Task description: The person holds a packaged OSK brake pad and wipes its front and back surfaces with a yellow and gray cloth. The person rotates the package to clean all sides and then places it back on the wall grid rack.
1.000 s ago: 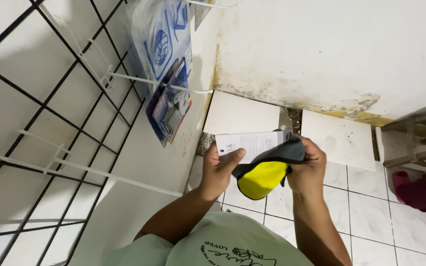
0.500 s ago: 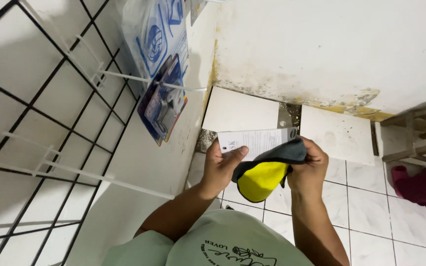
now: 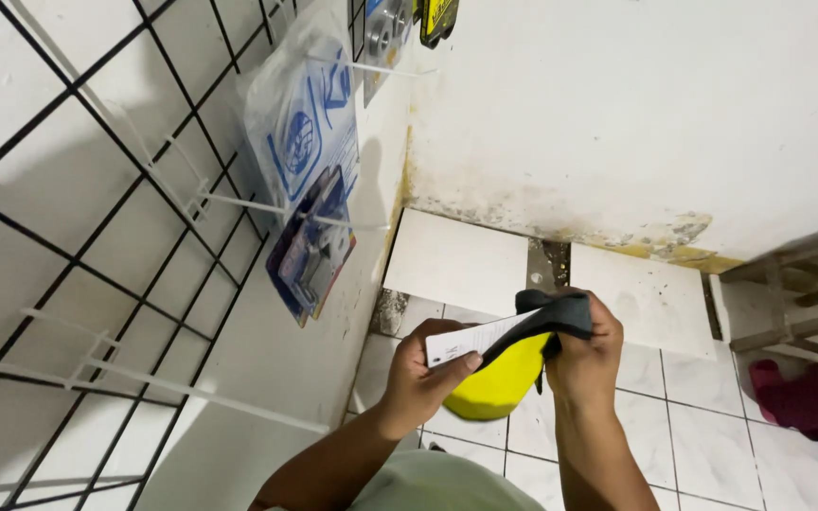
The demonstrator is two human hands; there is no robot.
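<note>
Both hands hold a yellow and grey glove (image 3: 508, 374) above the white tiled floor (image 3: 712, 426). The left hand (image 3: 428, 374) pinches its white card tag (image 3: 475, 339); the right hand (image 3: 584, 355) has a closed grip on the grey cuff. Packaged goods (image 3: 310, 199) hang from a wire rack (image 3: 97, 237) nearby.

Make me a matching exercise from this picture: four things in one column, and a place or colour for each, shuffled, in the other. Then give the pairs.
Things
1. white paper card
2. yellow and grey glove
3. blue blister packs
4. dark red cloth

Places or colours
A. hanging from a white peg on the black wire grid
B. pinched by the left hand, thumb on top
C. lying on the floor tiles at the right edge
D. grey cuff in the grip of the right hand, yellow part below

Pairs: 1-B, 2-D, 3-A, 4-C
</note>
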